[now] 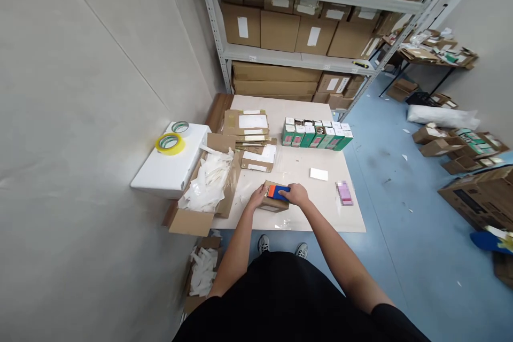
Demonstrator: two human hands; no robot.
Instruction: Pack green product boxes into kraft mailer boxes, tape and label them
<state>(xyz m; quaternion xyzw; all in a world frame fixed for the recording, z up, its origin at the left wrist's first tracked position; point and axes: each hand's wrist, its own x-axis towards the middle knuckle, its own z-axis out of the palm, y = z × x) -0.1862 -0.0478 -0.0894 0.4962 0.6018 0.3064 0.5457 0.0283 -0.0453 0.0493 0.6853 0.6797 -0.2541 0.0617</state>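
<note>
A small brown cardboard box [269, 204] lies on the pale table [320, 214] near its front edge. My left hand [258, 195] grips the box's left side, fingers curled round it. My right hand [297, 194] is closed on a blue and orange tape dispenser [278, 191] that rests on top of the box.
A row of green and white boxes [316, 134] stands at the table's back. Flat cartons [249, 133] are stacked at back left, an open carton of white bags [208, 179] at left. Tape rolls [170, 143] sit on a white shelf. A pink item [344, 193] and white card [319, 173] lie right.
</note>
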